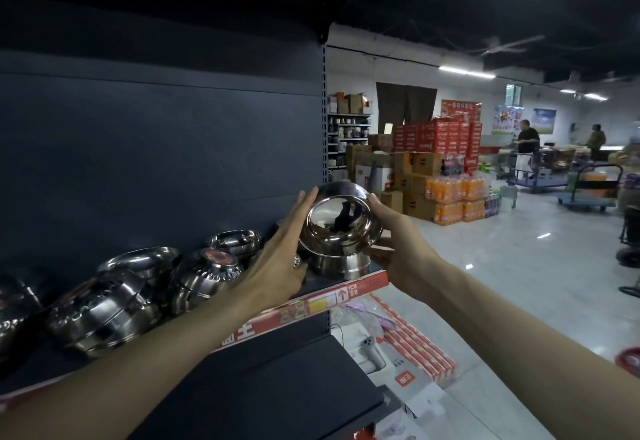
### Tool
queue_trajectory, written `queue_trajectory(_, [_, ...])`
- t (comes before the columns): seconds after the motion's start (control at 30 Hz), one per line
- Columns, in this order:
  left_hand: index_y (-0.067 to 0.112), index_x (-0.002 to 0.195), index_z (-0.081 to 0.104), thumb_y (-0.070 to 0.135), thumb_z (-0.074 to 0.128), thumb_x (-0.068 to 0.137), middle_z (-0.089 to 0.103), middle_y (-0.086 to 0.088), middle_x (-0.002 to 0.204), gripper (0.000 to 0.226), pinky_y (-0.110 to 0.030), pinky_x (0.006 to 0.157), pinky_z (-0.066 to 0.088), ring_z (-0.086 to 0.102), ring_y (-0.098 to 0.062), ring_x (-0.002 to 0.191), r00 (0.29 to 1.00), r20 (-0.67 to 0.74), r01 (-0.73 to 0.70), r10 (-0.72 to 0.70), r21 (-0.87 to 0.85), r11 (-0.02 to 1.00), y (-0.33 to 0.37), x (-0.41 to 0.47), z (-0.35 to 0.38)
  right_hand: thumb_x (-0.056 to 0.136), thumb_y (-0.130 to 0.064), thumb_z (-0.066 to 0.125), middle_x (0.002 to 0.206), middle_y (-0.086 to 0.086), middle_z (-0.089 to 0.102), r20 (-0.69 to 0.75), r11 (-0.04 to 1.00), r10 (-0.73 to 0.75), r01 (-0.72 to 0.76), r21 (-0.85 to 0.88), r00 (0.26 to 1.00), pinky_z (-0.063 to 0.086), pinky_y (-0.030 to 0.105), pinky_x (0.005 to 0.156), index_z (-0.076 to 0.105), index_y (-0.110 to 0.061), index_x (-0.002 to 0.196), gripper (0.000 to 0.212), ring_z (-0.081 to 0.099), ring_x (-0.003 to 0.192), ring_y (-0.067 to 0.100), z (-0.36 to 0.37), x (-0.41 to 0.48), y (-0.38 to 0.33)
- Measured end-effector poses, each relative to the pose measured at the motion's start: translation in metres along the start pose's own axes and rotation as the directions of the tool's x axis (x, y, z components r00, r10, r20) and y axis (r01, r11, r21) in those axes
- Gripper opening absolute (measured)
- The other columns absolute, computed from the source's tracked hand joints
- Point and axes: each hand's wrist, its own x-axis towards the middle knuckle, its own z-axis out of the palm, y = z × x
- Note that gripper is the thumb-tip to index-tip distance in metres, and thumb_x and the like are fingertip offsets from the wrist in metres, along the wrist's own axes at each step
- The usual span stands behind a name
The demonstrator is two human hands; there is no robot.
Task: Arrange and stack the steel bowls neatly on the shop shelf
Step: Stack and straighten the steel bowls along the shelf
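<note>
Polished bowl [341,221] was tilted at shelf's [346,292] right end.
Right hand [405,252] gripped its rim; left hand [280,259] was flat alongside (fingers straight).

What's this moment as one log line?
left hand: flat on tilted shiny round steel bowl | right hand: grips it | below: stacked steel bowls

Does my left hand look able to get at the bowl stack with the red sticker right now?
Probably yes: the red-sticker stack sits just beside the left hand with nothing between, though that hand rests flat against the tilted bowl the right hand grips.
</note>
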Motion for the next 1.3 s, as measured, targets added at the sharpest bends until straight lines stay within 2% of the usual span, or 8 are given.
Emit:
queue_trajectory(0.2, [0.062,0.162,-0.008,-0.006,0.082,0.088,0.008,0.014,0.179,0.134,-0.051,0.124,0.043,0.018,-0.017,0.164,0.997,-0.064,0.054,-0.053,0.022,0.998,-0.005,0.015,0.003,0.107,-0.057,0.05,0.073,-0.003,0.076,-0.018,0.999,0.05,-0.05,0.019,0.999,0.05,0.034,0.091,0.076,-0.02,0.106,0.045,0.065,0.09,0.021,0.002,0.007,0.006])
queue_trajectory(0.37, [0.068,0.158,-0.011,-0.015,0.082,0.083,0.003,0.02,0.178,0.145,-0.02,0.096,0.059,0.018,-0.017,0.164,0.998,0.01,0.06,-0.06,-0.017,0.998,-0.013,0.028,-0.005,0.109,-0.058,0.044,0.096,0.008,0.071,-0.029,0.997,0.069,-0.067,0.048,0.997,0.047,0.035,0.091,0.075,-0.018,0.104,0.051,0.062,0.096,0.025,0.003,0.017,0.009])
queue_trajectory(0.5, [0.06,0.163,-0.006,0.0,0.092,0.08,0.032,0.016,0.17,0.143,-0.039,0.115,0.051,0.038,-0.007,0.152,0.998,-0.013,0.068,-0.068,-0.04,0.997,-0.031,0.041,-0.004,0.11,-0.056,0.042,0.095,0.008,0.072,-0.013,0.996,0.082,-0.081,0.049,0.997,0.046,0.033,0.09,0.075,-0.016,0.105,0.053,0.061,0.095,0.023,0.005,0.028,0.011])
queue_trajectory(0.63, [0.047,0.169,0.006,0.012,0.101,0.069,0.046,0.025,0.156,0.142,-0.028,0.115,0.04,0.049,0.003,0.138,0.997,0.017,0.071,-0.07,-0.081,0.994,-0.05,0.055,-0.006,0.11,-0.056,0.041,0.099,0.007,0.071,0.002,0.997,0.08,-0.08,0.014,0.997,0.046,0.031,0.081,0.074,-0.016,0.106,0.052,0.061,0.096,0.021,0.005,0.043,0.015])
queue_trajectory(0.8, [0.071,0.14,0.036,0.016,0.105,0.062,0.065,0.034,0.133,0.117,-0.031,0.108,0.048,0.061,0.002,0.129,0.997,0.006,0.081,-0.082,-0.208,0.975,-0.066,0.078,-0.012,0.108,-0.059,0.042,0.114,0.008,0.072,0.03,0.995,0.02,-0.017,-0.096,0.999,0.045,0.034,0.087,0.073,-0.017,0.124,0.055,0.064,0.107,0.022,0.004,0.068,0.017])
queue_trajectory(1.0, [0.048,0.142,0.057,0.043,0.106,0.054,0.071,0.011,0.131,0.101,-0.041,0.116,0.049,0.065,-0.01,0.127,0.989,-0.011,0.138,-0.149,-0.315,0.939,-0.09,0.115,-0.014,0.102,-0.031,0.066,0.101,-0.018,0.072,0.098,0.98,-0.113,0.128,-0.153,0.989,0.042,0.023,0.088,0.06,-0.039,0.11,0.014,0.063,0.099,-0.002,0.01,0.1,0.016])
queue_trajectory(1.2, [0.035,0.136,0.064,0.04,0.097,0.067,0.079,0.015,0.114,0.077,-0.021,0.1,0.051,0.071,0.001,0.11,0.967,0.1,0.255,-0.236,-0.319,0.913,-0.112,0.143,-0.021,0.097,-0.029,0.077,0.139,0.003,0.06,0.085,0.946,-0.172,0.189,-0.265,0.981,0.047,0.021,0.078,0.039,-0.023,0.159,0.072,0.061,0.111,0.006,0.009,0.141,0.037])
queue_trajectory(1.3, [0.032,0.124,0.07,0.044,0.097,0.063,0.081,0.013,0.108,0.068,-0.022,0.098,0.054,0.074,0.0,0.1,0.952,0.123,0.305,-0.279,-0.324,0.896,-0.129,0.157,-0.023,0.101,-0.029,0.072,0.133,0.002,0.06,0.096,0.936,-0.169,0.19,-0.296,0.981,0.051,0.01,0.06,0.035,-0.014,0.16,0.071,0.06,0.1,0.002,0.011,0.165,0.046])
